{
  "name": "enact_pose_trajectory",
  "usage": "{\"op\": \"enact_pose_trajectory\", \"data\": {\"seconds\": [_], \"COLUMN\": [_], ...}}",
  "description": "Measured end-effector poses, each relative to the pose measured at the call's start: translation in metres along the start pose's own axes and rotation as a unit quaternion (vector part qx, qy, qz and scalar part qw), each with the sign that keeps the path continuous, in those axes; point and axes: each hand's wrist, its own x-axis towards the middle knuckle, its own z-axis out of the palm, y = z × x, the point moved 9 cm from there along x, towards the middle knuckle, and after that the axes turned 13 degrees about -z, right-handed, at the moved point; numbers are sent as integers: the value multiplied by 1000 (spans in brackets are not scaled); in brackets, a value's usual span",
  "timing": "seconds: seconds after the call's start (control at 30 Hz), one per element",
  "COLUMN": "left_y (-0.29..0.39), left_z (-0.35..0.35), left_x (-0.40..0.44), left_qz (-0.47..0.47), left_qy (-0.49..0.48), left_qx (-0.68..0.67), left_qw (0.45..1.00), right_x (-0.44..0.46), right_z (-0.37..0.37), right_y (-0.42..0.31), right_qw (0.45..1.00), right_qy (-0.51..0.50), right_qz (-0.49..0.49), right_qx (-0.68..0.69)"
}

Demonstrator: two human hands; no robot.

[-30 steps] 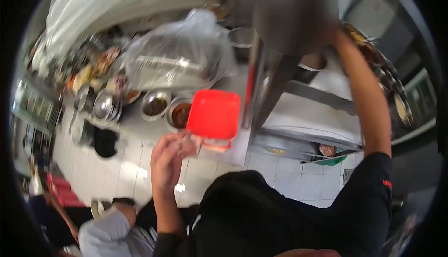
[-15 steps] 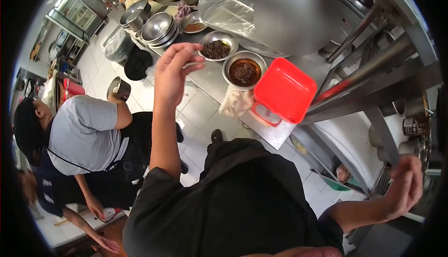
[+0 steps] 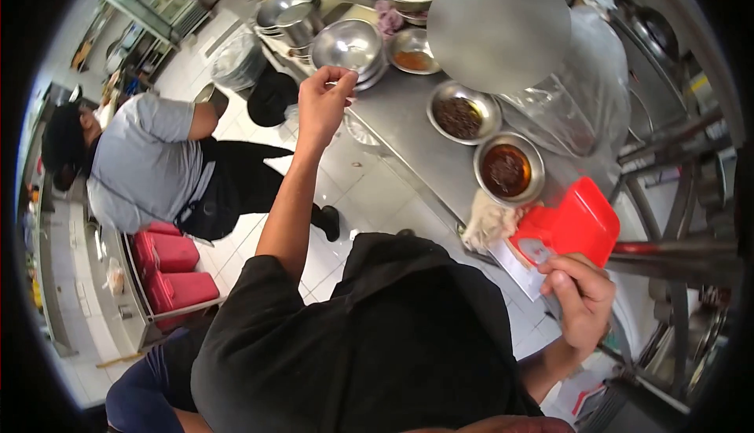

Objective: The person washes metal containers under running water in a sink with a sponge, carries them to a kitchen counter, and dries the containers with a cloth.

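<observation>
My left hand (image 3: 323, 111) reaches out, its fingers bent and the thumb close to the index finger. Its fingertips overlap the near rim of a stack of metal bowls (image 3: 345, 44); whether they grip anything, I cannot make out. My right hand (image 3: 583, 295) is half curled with the thumb and index finger apart, holding nothing visible. It is beside a red scale (image 3: 530, 227) with a red tray (image 3: 585, 221) tilted on top. Near the scale stand a bowl of dark paste in reddish oil (image 3: 506, 170) and a bowl of dark bits in oil (image 3: 458, 117).
A bunched pale cloth (image 3: 488, 221) lies at the counter's edge. Beyond are a bowl of orange sauce (image 3: 414, 60) and clear plastic sheeting (image 3: 597, 79). A person in a grey shirt (image 3: 149, 158) stands at left, near red bins (image 3: 169, 276). A black bin (image 3: 273, 99) stands on the floor.
My view has shifted toward the left. My left hand has come to the bowl stack, its fingers drawn closer together. My right hand has swung inward beside the scale.
</observation>
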Motion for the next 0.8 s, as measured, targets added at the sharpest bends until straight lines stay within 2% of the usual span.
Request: {"op": "enact_pose_trajectory", "data": {"seconds": [0.1,0.2,0.33,0.43,0.53,0.57,0.67,0.73,0.8], "left_y": [-6,2,26,21,24,9,-11,-19,-23], "left_z": [-42,-72,-85,-89,-72,-67,-47,-38,-32], "left_x": [20,47,99,163,198,219,252,271,276], "left_qz": [1,70,208,180,262,201,146,132,157], "left_qy": [60,120,137,75,81,32,-64,-125,-179], "left_qx": [9,143,276,300,449,471,582,609,603], "left_qw": [998,980,928,934,850,858,797,772,761], "right_x": [13,27,50,61,78,84,102,117,129], "right_z": [24,42,77,104,131,141,173,198,226], "right_y": [26,48,76,86,97,103,119,127,124], "right_qw": [999,997,995,994,992,993,992,990,990], "right_qy": [-23,-15,-82,-96,-96,-92,-63,-52,-34], "right_qz": [37,63,53,57,75,76,113,129,135], "right_qx": [-1,46,33,23,16,10,-8,-24,-33]}}
